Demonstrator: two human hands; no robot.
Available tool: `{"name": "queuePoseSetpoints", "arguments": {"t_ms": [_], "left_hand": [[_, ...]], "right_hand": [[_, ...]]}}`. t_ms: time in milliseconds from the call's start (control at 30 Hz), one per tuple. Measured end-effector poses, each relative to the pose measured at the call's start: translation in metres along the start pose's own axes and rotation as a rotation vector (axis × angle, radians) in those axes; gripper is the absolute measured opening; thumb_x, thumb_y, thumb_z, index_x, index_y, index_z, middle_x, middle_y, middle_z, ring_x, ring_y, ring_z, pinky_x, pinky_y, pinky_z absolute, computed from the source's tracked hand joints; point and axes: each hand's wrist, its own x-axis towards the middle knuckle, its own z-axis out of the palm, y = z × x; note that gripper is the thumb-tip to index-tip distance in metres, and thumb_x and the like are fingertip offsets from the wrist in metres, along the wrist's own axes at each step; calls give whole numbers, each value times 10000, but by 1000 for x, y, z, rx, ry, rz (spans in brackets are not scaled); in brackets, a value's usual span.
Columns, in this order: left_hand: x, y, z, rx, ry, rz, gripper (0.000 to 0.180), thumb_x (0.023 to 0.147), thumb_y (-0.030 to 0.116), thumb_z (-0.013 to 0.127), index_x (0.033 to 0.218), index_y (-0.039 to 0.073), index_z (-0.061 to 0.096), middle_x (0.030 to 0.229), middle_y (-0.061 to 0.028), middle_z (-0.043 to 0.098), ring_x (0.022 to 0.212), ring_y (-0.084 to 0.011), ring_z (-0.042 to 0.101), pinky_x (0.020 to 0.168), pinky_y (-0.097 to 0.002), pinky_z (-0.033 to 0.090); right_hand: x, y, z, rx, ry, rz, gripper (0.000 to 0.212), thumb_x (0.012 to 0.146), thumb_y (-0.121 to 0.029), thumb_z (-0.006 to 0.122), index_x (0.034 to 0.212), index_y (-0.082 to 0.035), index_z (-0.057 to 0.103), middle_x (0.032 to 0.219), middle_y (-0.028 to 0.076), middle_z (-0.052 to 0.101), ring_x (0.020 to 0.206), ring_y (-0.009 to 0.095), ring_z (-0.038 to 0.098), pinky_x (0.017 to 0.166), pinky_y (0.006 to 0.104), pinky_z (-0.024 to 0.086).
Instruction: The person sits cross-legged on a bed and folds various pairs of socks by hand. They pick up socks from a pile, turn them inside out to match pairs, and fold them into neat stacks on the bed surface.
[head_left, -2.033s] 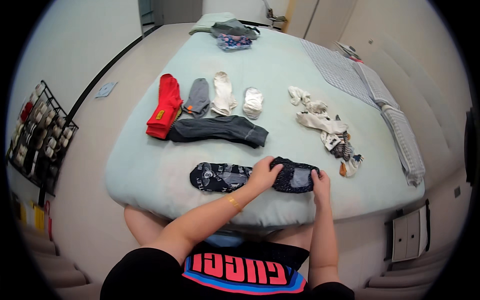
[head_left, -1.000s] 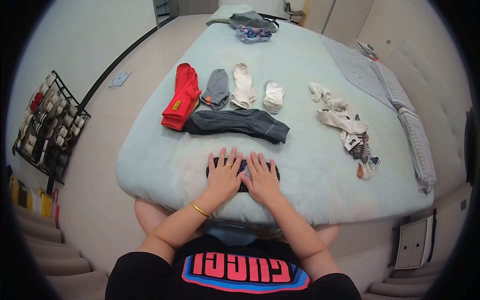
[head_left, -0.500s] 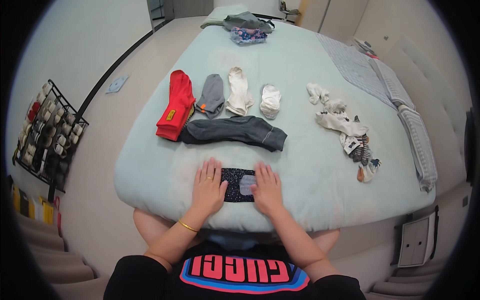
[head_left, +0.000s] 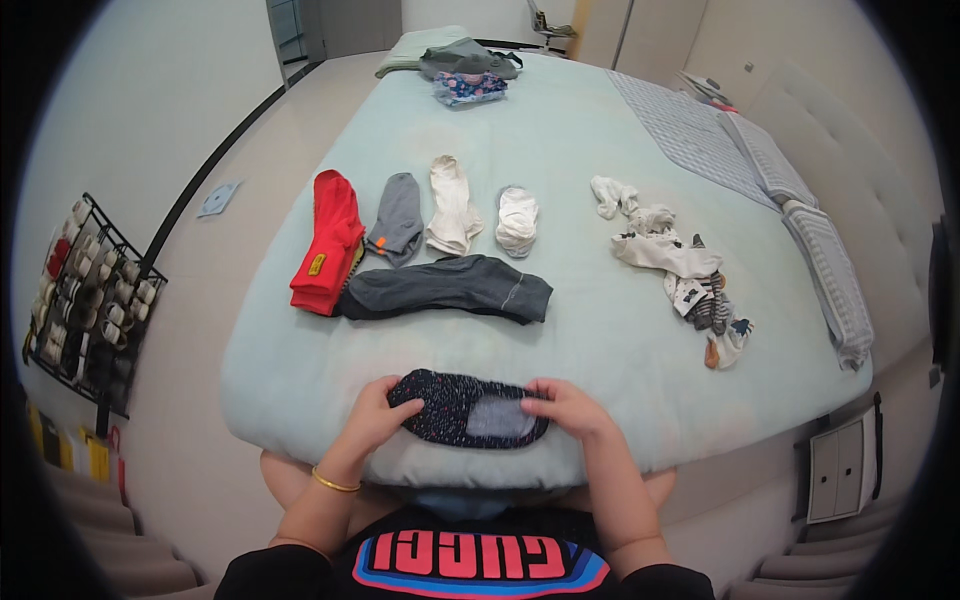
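Observation:
A dark speckled low-cut sock with a grey patch at its opening is stretched sideways above the bed's near edge. My left hand pinches its left end, thumb on top. Its right end is gripped by my right hand, thumb over the grey part. Just beyond lies a long dark grey sock, flat and crosswise. Behind it, from left to right, are red socks, a grey sock with an orange mark, a white sock and a small white bundled sock.
To the right on the pale green bed lies a loose pile of white and striped socks. Folded bedding lines the right side. A grey bag sits at the far end. A shoe rack stands left on the floor.
Both hands were lying flat on the sock's ends. Now they grip the ends, and the sock looks lifted and nearer. The whole view has shifted slightly.

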Motion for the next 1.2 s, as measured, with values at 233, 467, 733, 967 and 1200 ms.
{"name": "queuePoseSetpoints", "arguments": {"t_ms": [233, 467, 733, 967, 1200], "left_hand": [[97, 98, 14, 2, -208, 392, 212, 723, 68, 681, 865, -3, 540, 799, -2, 542, 747, -40, 482, 623, -216, 414], [311, 204, 83, 87, -217, 273, 338, 672, 130, 749, 924, 1, 564, 824, -108, 610, 702, -138, 559, 607, -244, 440], [456, 130, 153, 214, -114, 276, 316, 639, 88, 760, 890, -2, 591, 775, -97, 614, 695, -156, 566, 623, -262, 459], [458, 116, 167, 545, 53, 594, 370, 717, 152, 690, 1017, -15, 551, 992, -183, 578, 943, -273, 546, 814, -349, 435], [408, 86, 186, 1253, -195, 814, 681, 880, 454, 357, 1345, -22, 209, 1414, -209, 169, 1305, -355, 174, 1047, -449, 174]], "right_hand": [[-26, -10, -19, 439, 38, -149, 246, 799, -41, 613, 1016, -34, 498, 950, 48, 591, 849, 105, 565, 754, 235, 455], [51, -85, -70, 564, 467, -422, 223, 839, -80, 565, 1018, -4, 456, 891, 101, 590, 767, 174, 607, 656, 314, 523], [145, -53, -136, 381, 865, -401, 262, 823, -93, 585, 1013, -3, 430, 831, 96, 593, 639, 134, 577, 443, 271, 492], [144, -58, -132, -409, 1211, -472, 329, 823, -182, 593, 1045, 0, 432, 913, 137, 566, 843, 240, 572, 689, 381, 479], [149, -58, -123, -1228, 1009, -485, 650, 847, -357, 487, 1336, 3, 254, 1403, 176, 225, 1305, 316, 192, 1041, 443, 175]]}}
